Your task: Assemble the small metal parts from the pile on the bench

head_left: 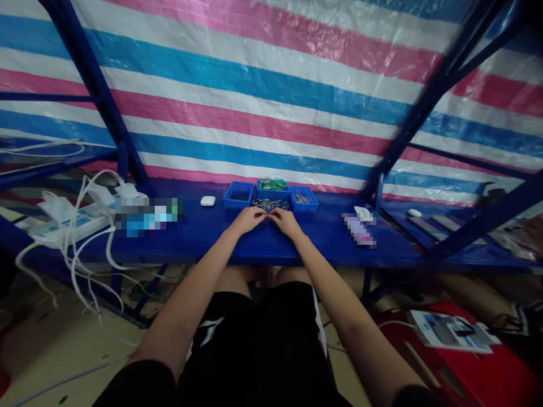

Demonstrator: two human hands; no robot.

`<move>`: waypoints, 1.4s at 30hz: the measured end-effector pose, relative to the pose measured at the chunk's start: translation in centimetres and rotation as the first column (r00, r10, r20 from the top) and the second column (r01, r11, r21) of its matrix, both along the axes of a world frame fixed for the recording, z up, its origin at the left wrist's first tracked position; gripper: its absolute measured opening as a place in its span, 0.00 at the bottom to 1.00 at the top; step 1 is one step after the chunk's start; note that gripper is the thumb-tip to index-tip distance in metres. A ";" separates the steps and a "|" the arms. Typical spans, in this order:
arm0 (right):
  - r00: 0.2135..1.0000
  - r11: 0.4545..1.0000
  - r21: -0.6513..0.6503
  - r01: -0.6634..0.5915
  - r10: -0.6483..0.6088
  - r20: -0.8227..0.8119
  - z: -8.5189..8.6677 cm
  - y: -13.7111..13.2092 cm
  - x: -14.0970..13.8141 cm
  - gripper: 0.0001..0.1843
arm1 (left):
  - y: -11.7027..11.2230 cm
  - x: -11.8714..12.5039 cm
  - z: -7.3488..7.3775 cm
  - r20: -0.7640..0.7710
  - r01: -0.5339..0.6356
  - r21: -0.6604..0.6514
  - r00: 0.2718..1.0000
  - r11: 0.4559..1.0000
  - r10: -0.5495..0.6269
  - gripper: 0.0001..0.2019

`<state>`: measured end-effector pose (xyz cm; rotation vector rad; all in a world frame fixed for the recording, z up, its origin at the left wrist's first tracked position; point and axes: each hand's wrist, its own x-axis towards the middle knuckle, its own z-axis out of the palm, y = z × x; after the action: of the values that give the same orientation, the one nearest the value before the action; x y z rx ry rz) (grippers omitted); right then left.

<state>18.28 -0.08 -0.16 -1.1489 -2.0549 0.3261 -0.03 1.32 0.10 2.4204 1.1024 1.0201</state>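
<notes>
No word or number can be read; only a white logo stands on the left leg of the black shorts.

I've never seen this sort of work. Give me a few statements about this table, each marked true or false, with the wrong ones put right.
1. The left hand and right hand are close together. True.
2. Both hands wear gloves. False: both are bare.
3. Small silvery pieces lie between the hands and the middle bin. True.
4. The green packets are in the right bin. False: they are in the middle one.
5. A striped sheet is behind the table. True.
6. The power strip is right of the hands. False: it is on their left.
</notes>
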 end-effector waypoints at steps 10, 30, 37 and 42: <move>1.000 0.999 -0.054 -0.003 0.004 0.006 0.0 -0.1 0.0 0.07 | 0.4 0.2 -0.3 0.110 0.038 -0.158 0.994 0.987 -0.021 0.15; 0.987 0.998 -0.039 -0.048 0.041 -0.153 0.6 -0.7 -0.4 0.11 | -0.4 0.2 0.1 0.117 -0.065 -0.071 0.990 0.995 0.073 0.05; 0.988 0.998 -0.063 -0.030 0.020 -0.151 0.4 -0.6 -0.1 0.12 | 0.5 0.3 -0.5 0.098 -0.019 -0.143 0.995 0.990 0.033 0.11; 0.988 0.998 -0.063 0.025 -0.034 -0.150 -0.1 0.0 0.2 0.13 | 0.8 0.2 -0.7 0.087 -0.019 -0.147 0.996 0.989 0.032 0.13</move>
<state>18.49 -0.09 -0.23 -1.1543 -1.9055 0.4507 0.20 2.07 -0.58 2.2301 1.1388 1.0071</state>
